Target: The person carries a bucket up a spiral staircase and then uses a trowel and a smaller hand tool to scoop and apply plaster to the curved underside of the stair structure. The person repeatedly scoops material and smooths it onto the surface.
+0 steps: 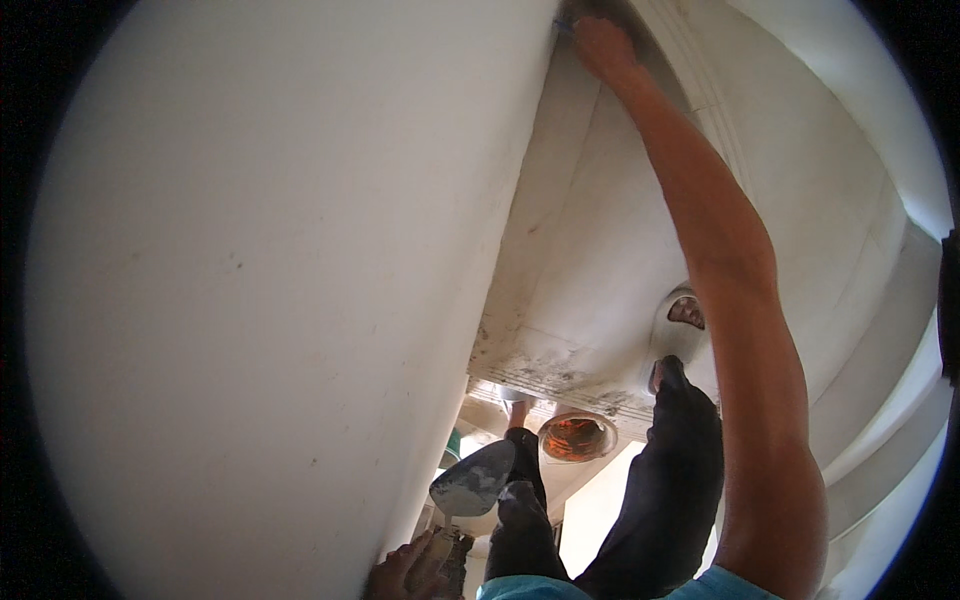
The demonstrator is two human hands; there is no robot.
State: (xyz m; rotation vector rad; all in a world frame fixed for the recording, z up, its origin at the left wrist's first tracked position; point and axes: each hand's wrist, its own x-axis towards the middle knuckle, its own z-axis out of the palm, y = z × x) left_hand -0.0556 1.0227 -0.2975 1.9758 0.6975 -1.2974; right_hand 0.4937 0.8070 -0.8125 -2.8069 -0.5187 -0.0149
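Observation:
My right arm stretches far up the picture, and my right hand point(605, 48) is closed at the corner where the white wall point(260, 250) meets the pale step point(590, 250). A small bluish bit shows at its fingertips; what it belongs to is too small to make out. Low in the picture, beside the wall, my left hand point(408, 568) is wrapped round the lower end of a trowel point(472, 482). The trowel's broad grey blade points upward and has pale smears on it. Part of the left hand is cut off by the lower edge.
A round tub point(578, 438) with an orange inside stands below the step's dirty edge point(560, 385). A green container point(450, 450) is partly hidden by the wall. My legs in dark trousers point(660, 470) straddle two levels, one foot in a pale sandal point(665, 325). Curved pale ledges point(880, 440) lie at right.

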